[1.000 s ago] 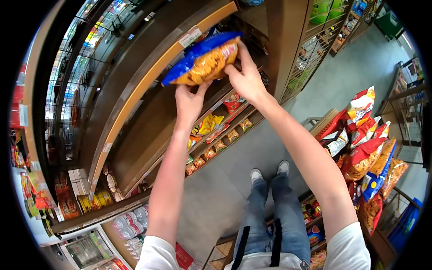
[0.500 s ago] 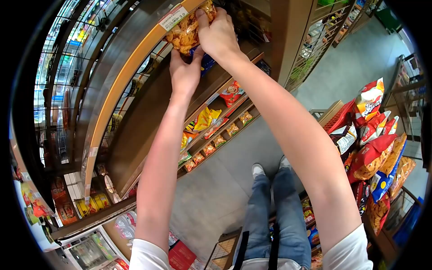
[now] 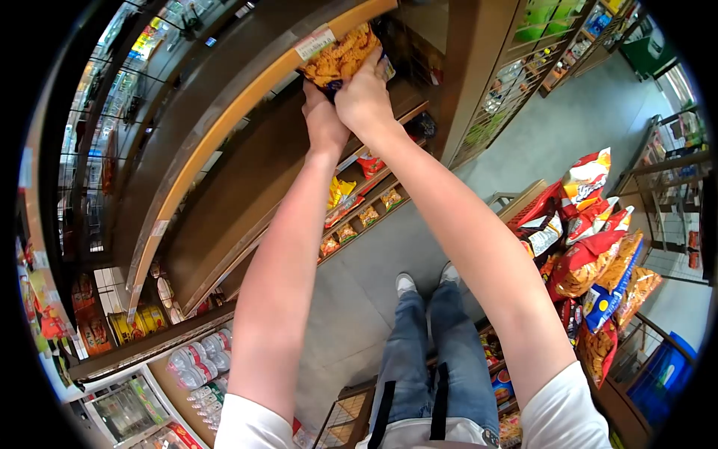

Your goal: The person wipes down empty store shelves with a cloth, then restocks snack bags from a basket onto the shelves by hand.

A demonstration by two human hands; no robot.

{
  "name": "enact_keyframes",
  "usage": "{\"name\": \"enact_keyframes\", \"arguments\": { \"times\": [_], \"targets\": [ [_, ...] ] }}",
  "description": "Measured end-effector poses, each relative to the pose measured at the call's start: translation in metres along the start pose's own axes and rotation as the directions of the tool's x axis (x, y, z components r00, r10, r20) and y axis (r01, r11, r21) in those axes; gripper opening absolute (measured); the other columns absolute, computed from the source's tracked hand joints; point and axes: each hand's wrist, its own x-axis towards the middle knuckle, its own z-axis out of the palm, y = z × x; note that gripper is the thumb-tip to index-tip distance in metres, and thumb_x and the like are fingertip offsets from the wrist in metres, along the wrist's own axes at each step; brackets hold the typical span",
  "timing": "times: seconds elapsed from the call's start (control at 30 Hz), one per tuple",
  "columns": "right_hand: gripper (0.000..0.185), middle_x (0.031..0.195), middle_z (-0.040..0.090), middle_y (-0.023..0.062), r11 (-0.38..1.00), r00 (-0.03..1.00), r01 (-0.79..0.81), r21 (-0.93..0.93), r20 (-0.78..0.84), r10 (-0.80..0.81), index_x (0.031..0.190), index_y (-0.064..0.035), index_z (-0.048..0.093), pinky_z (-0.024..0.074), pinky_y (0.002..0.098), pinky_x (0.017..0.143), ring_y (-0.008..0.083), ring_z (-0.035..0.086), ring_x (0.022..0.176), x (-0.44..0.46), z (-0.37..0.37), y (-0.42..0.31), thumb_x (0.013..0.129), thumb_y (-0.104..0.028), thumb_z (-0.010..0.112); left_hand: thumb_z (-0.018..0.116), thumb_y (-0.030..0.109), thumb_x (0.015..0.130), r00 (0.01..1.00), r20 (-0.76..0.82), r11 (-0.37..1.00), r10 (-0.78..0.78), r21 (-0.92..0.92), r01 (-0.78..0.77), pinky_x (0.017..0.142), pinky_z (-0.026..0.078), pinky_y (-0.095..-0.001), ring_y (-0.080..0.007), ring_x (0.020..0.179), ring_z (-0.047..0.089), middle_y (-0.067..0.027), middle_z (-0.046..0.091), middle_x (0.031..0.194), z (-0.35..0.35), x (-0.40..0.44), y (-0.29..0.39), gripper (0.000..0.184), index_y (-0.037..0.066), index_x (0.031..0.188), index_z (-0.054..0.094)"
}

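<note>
A snack bag (image 3: 342,58) with an orange-brown crunchy snack pictured or showing on it stands upright at the end of a brown shelf (image 3: 247,161). It is just behind the orange shelf edge (image 3: 247,97) with its price label (image 3: 315,43). My right hand (image 3: 365,99) grips its lower right side, thumb up along the front. My left hand (image 3: 324,120) is closed at its bottom left, its fingertips partly hidden under the bag. The two hands touch near the wrists.
A red basket (image 3: 532,206) heaped with snack bags (image 3: 587,262) stands at the right. Lower shelves hold small snack packs (image 3: 368,215) and a yellow bag (image 3: 340,191). Water bottles (image 3: 198,363) stand at lower left. A brown post (image 3: 479,75) rises beside the shelf end.
The right hand has come down from the bag's top to its lower side. My left hand has shifted right beside it. The bag now shows more of its front, and the view has shifted slightly.
</note>
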Motion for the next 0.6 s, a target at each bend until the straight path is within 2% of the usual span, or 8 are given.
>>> {"name": "enact_keyframes", "arguments": {
  "times": [0.07, 0.17, 0.2, 0.27, 0.33, 0.4, 0.5, 0.6],
  "targets": [
    [0.082, 0.143, 0.031, 0.043, 0.999, 0.991, -0.014, -0.035, 0.133, 0.018, 0.146, 0.0135, 0.008, 0.0409, 0.0438, 0.108, 0.0484, 0.041, 0.132, 0.002, -0.014, 0.0, 0.083, -0.005, 0.057, 0.076, 0.03, 0.082, 0.988, -0.12, 0.979, -0.099, 0.166, 0.119, 0.095, 0.048, -0.0417, -0.0387, 0.112, 0.062, -0.0285, 0.063, 0.118, 0.001, -0.007, 0.019, 0.071, -0.006, 0.131, 0.039],
    [0.042, 0.098, 0.063, 0.0347, 0.999, 0.989, -0.032, 0.02, 0.148, 0.028, 0.119, 0.0134, 0.044, 0.0535, 0.0436, 0.086, 0.0429, 0.065, 0.1, -0.029, -0.06, -0.021, 0.081, 0.001, 0.055, 0.083, 0.02, 0.074, 0.983, -0.171, 0.967, -0.07, 0.229, 0.109, 0.092, 0.05, -0.0425, -0.0445, 0.106, 0.063, -0.0316, 0.066, 0.106, -0.009, -0.024, 0.024, 0.075, -0.014, 0.125, 0.041],
    [0.028, 0.083, 0.067, 0.0299, 0.998, 0.993, 0.06, 0.014, 0.1, -0.061, 0.108, 0.0119, 0.053, 0.0558, 0.0437, 0.078, 0.0422, 0.069, 0.088, -0.048, -0.071, -0.019, 0.081, 0.003, 0.054, 0.08, 0.016, 0.077, 0.993, -0.117, 0.964, -0.014, 0.261, 0.044, 0.091, 0.05, -0.0398, -0.0414, 0.106, 0.064, -0.0309, 0.066, 0.106, -0.016, -0.035, 0.021, 0.07, -0.016, 0.127, 0.042],
    [0.021, 0.088, 0.07, 0.023, 0.986, 0.991, 0.112, 0.123, 0.058, -0.119, 0.104, 0.0079, 0.061, 0.056, 0.038, 0.073, 0.0342, 0.072, 0.085, -0.094, -0.096, -0.008, 0.088, 0.001, 0.051, 0.07, 0.009, 0.086, 0.976, -0.208, 0.996, -0.067, 0.046, 0.078, 0.093, 0.05, -0.0378, -0.0314, 0.106, 0.066, -0.0258, 0.066, 0.111, -0.013, -0.074, 0.009, 0.054, -0.012, 0.13, 0.046],
    [0.019, 0.085, 0.071, 0.0192, 0.992, 0.995, 0.018, 0.126, 0.095, -0.03, 0.106, 0.0085, 0.061, 0.057, 0.0347, 0.068, 0.0243, 0.073, 0.079, -0.14, -0.121, 0.001, 0.093, -0.001, 0.052, 0.062, 0.007, 0.093, 0.992, -0.085, 0.996, -0.092, -0.026, 0.09, 0.089, 0.053, -0.0352, -0.0271, 0.1, 0.067, -0.0249, 0.064, 0.113, -0.026, -0.128, 0.014, 0.038, -0.008, 0.126, 0.049],
    [0.018, 0.084, 0.071, 0.0162, 0.953, 0.973, -0.218, 0.212, 0.12, 0.196, 0.105, 0.0084, 0.062, 0.0572, 0.032, 0.065, 0.0226, 0.073, 0.072, -0.183, -0.152, -0.003, 0.096, -0.004, 0.052, 0.05, 0.005, 0.101, 0.959, 0.11, 0.831, -0.262, -0.479, 0.283, 0.067, 0.059, -0.0299, -0.0206, 0.078, 0.069, -0.0151, 0.064, 0.096, -0.034, -0.176, 0.049, 0.021, -0.006, 0.118, 0.052],
    [0.021, 0.079, 0.07, 0.0126, 0.906, 0.921, -0.381, 0.183, 0.16, 0.355, 0.101, 0.0072, 0.064, 0.0549, 0.0293, 0.057, 0.019, 0.071, 0.063, -0.239, -0.2, -0.002, 0.096, -0.013, 0.058, 0.047, 0.021, 0.104, 0.904, 0.291, 0.8, -0.312, -0.433, 0.415, 0.043, 0.05, -0.0277, -0.0151, 0.047, 0.06, -0.0102, 0.062, 0.079, -0.043, -0.227, 0.077, 0.027, -0.004, 0.105, 0.057],
    [0.027, 0.072, 0.069, 0.0099, 0.848, 0.866, -0.5, 0.174, 0.12, 0.486, 0.093, 0.0055, 0.066, 0.051, 0.0262, 0.05, 0.0144, 0.067, 0.055, -0.282, -0.243, -0.007, 0.093, -0.021, 0.066, 0.05, 0.036, 0.103, 0.811, 0.437, 0.808, -0.389, -0.26, 0.528, 0.038, 0.045, -0.0261, -0.0133, 0.041, 0.053, -0.0077, 0.06, 0.07, -0.05, -0.254, 0.102, 0.04, -0.001, 0.092, 0.062]
  ]
}}
